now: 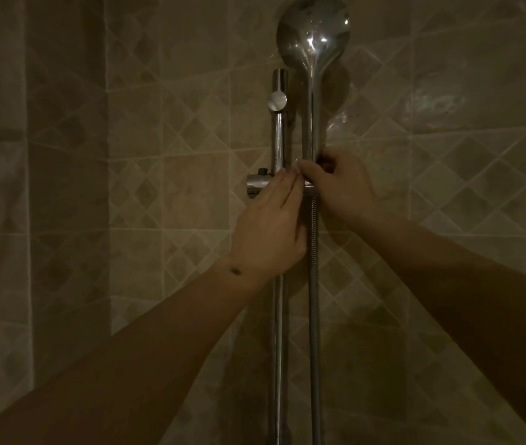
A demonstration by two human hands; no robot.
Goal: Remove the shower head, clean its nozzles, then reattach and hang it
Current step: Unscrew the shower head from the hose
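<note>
The chrome shower head point(313, 33) stands upright at the top of the scene, its round back turned this way and its long handle running straight down into the slider bracket point(263, 184) on the vertical rail point(279, 130), which is fixed to the tiled wall point(159, 155). The rail has a round knob near its upper end and continues downward below the hands, to the left of the ribbed metal hose point(314, 284), which hangs straight down from the base of the handle. Both hands meet at the point where handle and bracket join. The left hand point(271, 226) reaches in from lower left, back of the hand toward the camera, its fingers laid fairly straight and close together against the bracket, with their tips touching the spot where the handle sits; whether its thumb is hooked behind anything cannot be told. The right hand point(341, 187) comes in from the lower right, and its grip is curled round the lower end of the handle just above the hose, the fingers wrapping behind the chrome and the thumb to the front. The fingertips of the two hands touch or nearly touch. The light is dim and the wall tiles show a diamond pattern.
</note>
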